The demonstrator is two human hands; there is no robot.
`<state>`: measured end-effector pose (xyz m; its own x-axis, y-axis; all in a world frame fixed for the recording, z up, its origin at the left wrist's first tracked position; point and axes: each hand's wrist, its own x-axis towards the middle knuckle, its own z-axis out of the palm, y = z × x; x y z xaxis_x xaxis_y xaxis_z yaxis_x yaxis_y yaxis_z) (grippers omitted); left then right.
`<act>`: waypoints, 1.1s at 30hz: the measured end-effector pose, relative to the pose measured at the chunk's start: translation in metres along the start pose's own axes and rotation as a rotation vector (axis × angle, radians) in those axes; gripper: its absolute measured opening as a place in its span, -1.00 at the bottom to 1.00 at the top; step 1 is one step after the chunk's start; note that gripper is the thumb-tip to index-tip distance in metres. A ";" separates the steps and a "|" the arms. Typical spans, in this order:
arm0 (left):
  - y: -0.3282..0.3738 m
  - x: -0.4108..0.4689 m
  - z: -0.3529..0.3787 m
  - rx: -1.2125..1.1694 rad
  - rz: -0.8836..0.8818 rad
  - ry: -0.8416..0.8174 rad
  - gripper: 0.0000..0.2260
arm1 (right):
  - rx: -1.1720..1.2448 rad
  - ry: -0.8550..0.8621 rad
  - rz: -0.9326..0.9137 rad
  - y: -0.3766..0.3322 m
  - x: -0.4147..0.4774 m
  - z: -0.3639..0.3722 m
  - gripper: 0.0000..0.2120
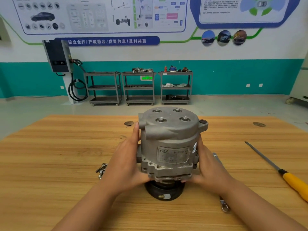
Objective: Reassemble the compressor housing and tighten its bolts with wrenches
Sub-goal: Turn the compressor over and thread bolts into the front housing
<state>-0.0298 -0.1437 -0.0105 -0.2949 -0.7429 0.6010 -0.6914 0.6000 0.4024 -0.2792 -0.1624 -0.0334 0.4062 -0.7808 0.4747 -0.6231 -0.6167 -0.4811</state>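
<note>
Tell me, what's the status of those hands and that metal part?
Left hand, right hand: flat against compressor sides. Compressor upright on table. Bolts loose at left, wrench lying at right; nothing in the way.

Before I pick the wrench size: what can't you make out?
Head view:
- bolts: count, partly behind left hand.
- wrench: middle and size, behind right hand and wrist.
- screwdriver: handle end, cut by right edge.
- compressor label: text blurred.
</note>
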 end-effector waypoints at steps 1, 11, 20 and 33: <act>-0.001 0.002 0.000 -0.001 -0.002 -0.002 0.20 | 0.018 0.016 -0.027 0.002 0.004 0.000 0.20; -0.015 -0.001 0.004 -0.128 -0.069 0.081 0.16 | -0.076 0.260 -0.382 0.004 0.017 0.013 -0.15; 0.000 -0.003 0.001 -0.405 -0.151 0.118 0.17 | -0.168 0.451 -0.334 -0.017 0.016 0.000 -0.08; -0.021 0.006 0.002 -0.450 -0.472 -0.129 -0.15 | 0.201 0.179 0.241 -0.027 0.006 0.015 -0.05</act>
<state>-0.0188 -0.1611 -0.0166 -0.1234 -0.9692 0.2132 -0.4309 0.2459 0.8683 -0.2497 -0.1522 -0.0288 0.1289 -0.8873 0.4428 -0.5356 -0.4381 -0.7219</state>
